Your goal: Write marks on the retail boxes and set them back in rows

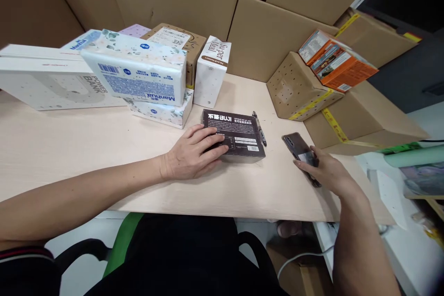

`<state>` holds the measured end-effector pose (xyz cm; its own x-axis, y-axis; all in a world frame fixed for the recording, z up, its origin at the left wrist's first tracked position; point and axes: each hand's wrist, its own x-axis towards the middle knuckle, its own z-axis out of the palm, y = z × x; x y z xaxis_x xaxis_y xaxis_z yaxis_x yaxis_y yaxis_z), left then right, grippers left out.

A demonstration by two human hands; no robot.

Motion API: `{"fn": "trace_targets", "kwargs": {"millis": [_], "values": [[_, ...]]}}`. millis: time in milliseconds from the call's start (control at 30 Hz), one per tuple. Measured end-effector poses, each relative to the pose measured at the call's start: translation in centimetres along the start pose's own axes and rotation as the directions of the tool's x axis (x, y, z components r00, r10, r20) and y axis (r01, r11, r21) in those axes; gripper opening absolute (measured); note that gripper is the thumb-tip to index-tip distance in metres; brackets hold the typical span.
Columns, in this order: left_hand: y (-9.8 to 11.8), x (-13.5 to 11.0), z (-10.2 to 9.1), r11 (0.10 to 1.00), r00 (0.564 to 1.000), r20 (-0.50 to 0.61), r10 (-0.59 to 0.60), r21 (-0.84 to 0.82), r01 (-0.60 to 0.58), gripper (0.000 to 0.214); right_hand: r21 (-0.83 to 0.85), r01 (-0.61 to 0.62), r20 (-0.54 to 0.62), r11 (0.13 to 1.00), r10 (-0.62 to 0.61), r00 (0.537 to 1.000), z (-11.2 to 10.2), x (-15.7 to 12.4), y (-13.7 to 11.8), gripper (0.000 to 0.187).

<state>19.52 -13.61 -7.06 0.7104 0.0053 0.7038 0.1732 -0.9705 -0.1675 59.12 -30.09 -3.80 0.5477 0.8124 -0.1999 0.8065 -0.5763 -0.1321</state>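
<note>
My left hand [199, 150] lies on the left part of a dark brown flat box [243, 132] printed with "BUJI", its fingers stretched out across the top. Along the box's right side rests a black pen [259, 128]. Further right, my right hand [329, 169] has its thumb and fingers around the lower end of a smartphone [294, 144] in a see-through case. The phone's back faces up, close to the tabletop; whether it is lifted I cannot tell. The right fingertips are partly hidden behind the phone.
Tissue packs [138, 67] are stacked at the back left beside a white power bank box [52, 83]. A white "Super Meal" box [211, 71] stands next to them. Cardboard boxes [294, 85] and an orange box [338, 62] are piled at the right. Cardboard panels [270, 37] wall the table's back.
</note>
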Motion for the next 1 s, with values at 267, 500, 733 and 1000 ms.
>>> {"fn": "trace_targets", "kwargs": {"millis": [267, 500, 733, 1000], "values": [[0.2, 0.2, 0.1, 1.000, 0.999, -0.038, -0.009, 0.017, 0.009, 0.026, 0.397, -0.054, -0.163, 0.916, 0.128, 0.978, -0.1, 0.2, -1.4, 0.100], [0.2, 0.2, 0.5, 0.999, 0.997, -0.071, -0.016, 0.043, 0.019, 0.026, 0.997, 0.069, -0.066, 0.018, -0.146, 0.987, -3.1, -2.8, -9.4, 0.051], [-0.1, -0.1, 0.6, 0.999, 0.999, -0.037, -0.020, 0.030, 0.022, 0.022, 0.919, -0.357, 0.178, -0.165, -0.635, 0.752, -2.5, -5.9, -19.4, 0.057], [-0.6, -0.3, 0.3, 0.998, 0.999, 0.006, -0.051, -0.040, 0.051, 0.014, 0.893, -0.419, 0.184, -0.164, -0.716, 0.673, -0.2, -5.2, -21.1, 0.053]]}}
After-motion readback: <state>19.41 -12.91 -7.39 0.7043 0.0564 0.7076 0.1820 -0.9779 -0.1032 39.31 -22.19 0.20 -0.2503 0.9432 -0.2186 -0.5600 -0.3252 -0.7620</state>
